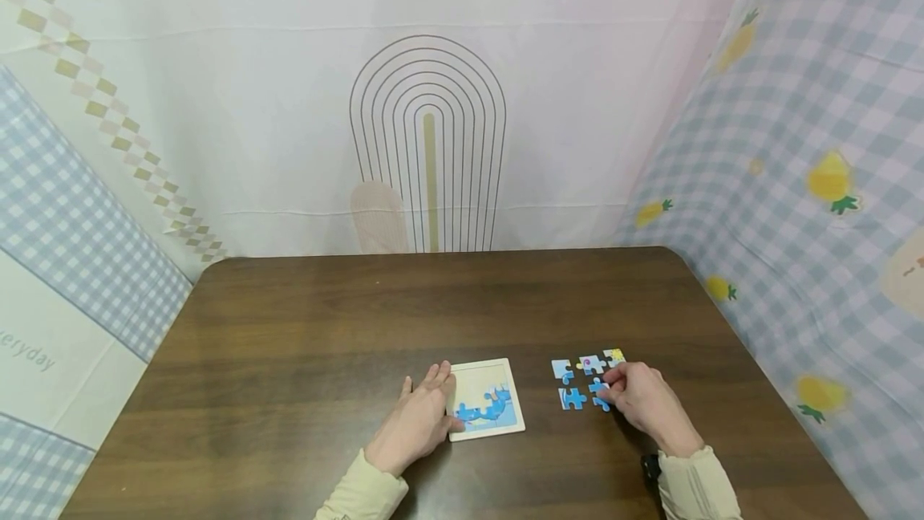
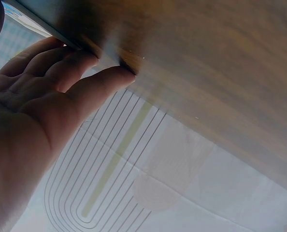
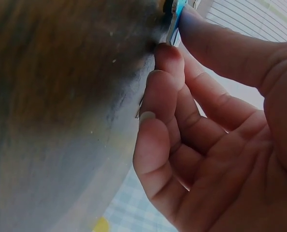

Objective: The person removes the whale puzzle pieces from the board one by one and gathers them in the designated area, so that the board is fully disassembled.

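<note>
A square puzzle tray with a pale rim lies in front of me, and joined blue puzzle pieces fill its lower and right part. My left hand rests at the tray's left edge, fingers stretched along it and thumb by the near left corner. To the right, my right hand reaches in among loose pieces. Its thumb and fingertips pinch a blue puzzle piece, seen edge-on in the right wrist view. The fingers partly cover the pieces beneath them in the head view.
Several loose pieces lie right of the tray: a light blue one, one with a swirl, one with yellow and a blue one. The brown table meets a patterned cloth behind.
</note>
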Available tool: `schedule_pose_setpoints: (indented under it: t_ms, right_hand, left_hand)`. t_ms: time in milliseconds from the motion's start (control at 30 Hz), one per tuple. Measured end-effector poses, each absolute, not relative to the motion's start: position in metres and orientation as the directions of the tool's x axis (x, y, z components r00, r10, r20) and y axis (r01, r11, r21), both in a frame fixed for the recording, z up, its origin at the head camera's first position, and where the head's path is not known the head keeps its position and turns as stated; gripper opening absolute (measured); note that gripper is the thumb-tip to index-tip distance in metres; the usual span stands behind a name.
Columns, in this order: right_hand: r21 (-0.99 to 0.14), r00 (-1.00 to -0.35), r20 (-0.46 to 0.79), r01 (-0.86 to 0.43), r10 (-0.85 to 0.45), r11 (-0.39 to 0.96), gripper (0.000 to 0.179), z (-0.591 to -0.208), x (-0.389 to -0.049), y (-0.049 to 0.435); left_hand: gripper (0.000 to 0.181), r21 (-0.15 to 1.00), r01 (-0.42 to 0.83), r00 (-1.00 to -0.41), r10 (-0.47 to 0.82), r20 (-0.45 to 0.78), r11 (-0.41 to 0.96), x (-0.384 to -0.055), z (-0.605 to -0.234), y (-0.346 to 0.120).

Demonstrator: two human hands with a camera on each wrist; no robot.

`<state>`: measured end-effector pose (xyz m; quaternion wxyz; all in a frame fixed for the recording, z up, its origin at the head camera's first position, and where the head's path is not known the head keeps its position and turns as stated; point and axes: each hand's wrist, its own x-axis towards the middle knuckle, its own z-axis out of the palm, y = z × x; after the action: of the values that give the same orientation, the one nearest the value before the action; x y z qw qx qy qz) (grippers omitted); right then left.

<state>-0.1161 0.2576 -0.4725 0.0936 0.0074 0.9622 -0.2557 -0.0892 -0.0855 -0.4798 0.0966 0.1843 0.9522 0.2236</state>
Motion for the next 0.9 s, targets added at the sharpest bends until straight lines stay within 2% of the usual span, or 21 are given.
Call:
schedule_pose_setpoints:
  t_ms: [667, 900]
  right_hand:
    - [-0.457, -0.974, -0.227, 0.085, -0.024, 0.885, 0.006, -0.4711, -0.1177, 0.2566]
    - [-0.443, -0.975, -0.222, 0.099, -0.003, 0.891, 0.013, -0.4695, -0.115, 0.2536]
  left_hand:
    - [0.067, 0.454, 0.311, -0.915, 0.392, -0.095, 0.835, -0.0882, -0.4816, -0.0852]
    - [0.067, 0.445, 0.317, -0.916, 0.392, -0.086, 0.838, -0.0885, -0.482, -0.0853]
